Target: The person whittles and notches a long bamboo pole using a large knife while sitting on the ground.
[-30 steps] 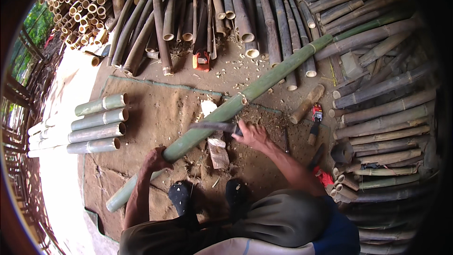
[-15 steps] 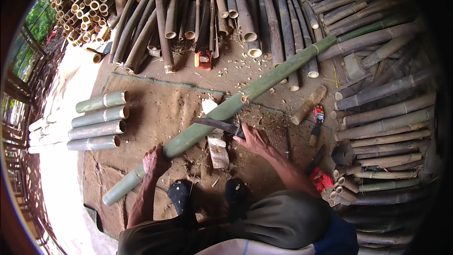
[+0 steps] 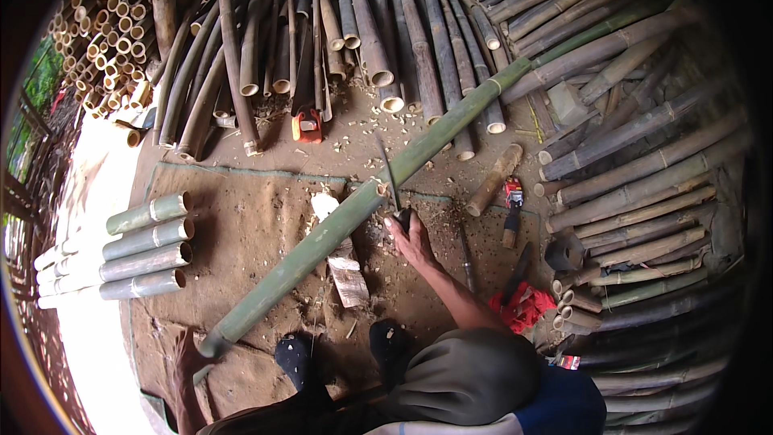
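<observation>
A long green bamboo pole [image 3: 318, 246] slants from lower left to upper right, crossing a pale chopped wood block [image 3: 346, 274]. My right hand [image 3: 412, 238] is closed round the dark handle of a machete. Its blade [image 3: 388, 163] points away from me and crosses the pole beside a knot with a small pale stub [image 3: 382, 190]. My left hand [image 3: 185, 357] is down at the pole's near end, in shade, and its fingers are mostly hidden. A small greenish piece shows beside that hand, too obscured to make out.
Several cut bamboo tubes [image 3: 145, 240] lie at left. More poles [image 3: 377, 56] are stacked at the back and along the right. An orange tool [image 3: 307, 126], a short bamboo length [image 3: 494, 180], a red cloth [image 3: 527, 308] and wood shavings lie on the ground around my feet.
My left hand has slid down the pole to its near end. The machete has swung from pointing left to pointing away from me, up beside the knot. The whole view has shifted.
</observation>
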Tool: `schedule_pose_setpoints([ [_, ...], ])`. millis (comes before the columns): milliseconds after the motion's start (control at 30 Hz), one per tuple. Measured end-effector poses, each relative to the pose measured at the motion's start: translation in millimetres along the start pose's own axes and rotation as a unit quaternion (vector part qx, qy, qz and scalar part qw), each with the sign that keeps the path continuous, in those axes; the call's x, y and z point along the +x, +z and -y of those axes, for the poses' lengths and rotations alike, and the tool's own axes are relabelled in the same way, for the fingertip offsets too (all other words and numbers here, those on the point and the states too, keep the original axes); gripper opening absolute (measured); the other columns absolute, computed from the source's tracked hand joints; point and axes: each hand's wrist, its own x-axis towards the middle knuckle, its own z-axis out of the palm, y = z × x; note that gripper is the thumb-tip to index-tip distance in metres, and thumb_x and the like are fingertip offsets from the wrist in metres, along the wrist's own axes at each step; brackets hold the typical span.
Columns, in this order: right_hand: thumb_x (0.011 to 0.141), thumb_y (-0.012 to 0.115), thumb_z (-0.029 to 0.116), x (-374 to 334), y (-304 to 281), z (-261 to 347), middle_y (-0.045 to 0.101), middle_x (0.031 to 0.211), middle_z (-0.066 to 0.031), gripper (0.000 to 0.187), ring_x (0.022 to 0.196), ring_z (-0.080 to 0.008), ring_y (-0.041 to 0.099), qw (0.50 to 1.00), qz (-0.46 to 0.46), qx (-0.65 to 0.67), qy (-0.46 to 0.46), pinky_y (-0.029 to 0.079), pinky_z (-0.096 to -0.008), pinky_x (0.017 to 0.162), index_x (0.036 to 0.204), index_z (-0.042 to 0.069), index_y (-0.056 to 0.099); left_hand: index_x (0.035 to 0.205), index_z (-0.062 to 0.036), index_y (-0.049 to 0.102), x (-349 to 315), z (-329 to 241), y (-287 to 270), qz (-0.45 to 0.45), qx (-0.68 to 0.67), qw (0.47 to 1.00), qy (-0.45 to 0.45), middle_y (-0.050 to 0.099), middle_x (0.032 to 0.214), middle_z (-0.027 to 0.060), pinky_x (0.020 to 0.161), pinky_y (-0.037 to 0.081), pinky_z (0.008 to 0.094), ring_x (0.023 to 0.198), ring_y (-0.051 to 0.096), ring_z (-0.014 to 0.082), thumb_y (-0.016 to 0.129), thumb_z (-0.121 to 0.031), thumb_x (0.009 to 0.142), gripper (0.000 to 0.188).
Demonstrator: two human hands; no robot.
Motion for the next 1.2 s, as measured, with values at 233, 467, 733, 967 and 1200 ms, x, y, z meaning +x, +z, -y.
schedule_pose_setpoints([
  [233, 0.096, 0.078, 0.017, 12.6, 29.0, 13.8, 0.056, 0.080, 0.0024, 0.036, 0.055, -0.0079, 0.055, 0.968, -0.015, 0.242, 0.071, 0.048, -0.0257, 0.045, 0.118, 0.010, 0.051, 0.111, -0.0063, 0.062, -60.5, 65.2, 62.0, -0.074, 0.084, 0.989, -0.099, 0.067, 0.113, 0.0176, 0.099, 0.052, 0.0517, 0.113, 0.062, 0.0410, 0.101, -0.018, 0.041, 0.080],
  [467, 0.095, 0.079, 0.016, -19.1, -10.3, 18.2, 0.055, 0.076, 0.0039, 0.032, 0.056, -0.0070, 0.054, 0.973, -0.057, 0.213, 0.073, 0.047, -0.0259, 0.046, 0.112, 0.009, 0.054, 0.103, -0.0054, 0.069, -77.1, -65.2, 24.1, 0.027, 0.076, 0.995, -0.063, 0.072, 0.107, 0.0187, 0.089, 0.057, 0.0529, 0.106, 0.069, 0.0405, 0.098, -0.027, 0.048, 0.066],
  [733, 0.094, 0.082, 0.018, -29.3, -20.0, 43.9, 0.060, 0.080, 0.0028, 0.033, 0.056, -0.0067, 0.054, 0.969, -0.089, 0.204, 0.104, 0.050, -0.0246, 0.050, 0.113, 0.007, 0.058, 0.116, -0.0061, 0.069, 4.5, -261.2, -13.7, 0.022, -0.017, 0.998, 0.055, 0.077, 0.109, 0.0202, 0.088, 0.058, 0.0497, 0.103, 0.075, 0.0373, 0.093, -0.042, 0.061, 0.070],
  [967, 0.093, 0.082, 0.030, -65.2, -29.5, 42.2, 0.059, 0.090, -0.0078, 0.041, 0.080, -0.0222, 0.056, 0.991, -0.111, 0.049, 0.064, 0.050, -0.0414, 0.073, 0.108, 0.003, 0.056, 0.138, -0.0122, 0.056, 3.4, -277.7, 5.5, -0.054, -0.077, 0.987, 0.130, 0.071, 0.120, 0.0195, 0.095, 0.056, 0.0507, 0.114, 0.069, 0.0390, 0.089, -0.038, 0.070, 0.080],
  [1200, 0.097, 0.077, 0.042, -104.2, 2.4, 15.4, 0.061, 0.092, -0.0154, 0.051, 0.082, -0.0333, 0.060, 0.998, -0.047, 0.014, 0.033, 0.050, -0.0471, 0.076, 0.113, 0.000, 0.056, 0.136, -0.0080, 0.054, -17.3, -251.3, 56.4, -0.141, -0.089, 0.970, 0.176, 0.065, 0.125, 0.0198, 0.097, 0.054, 0.0514, 0.117, 0.065, 0.0396, 0.084, -0.040, 0.080, 0.071],
])
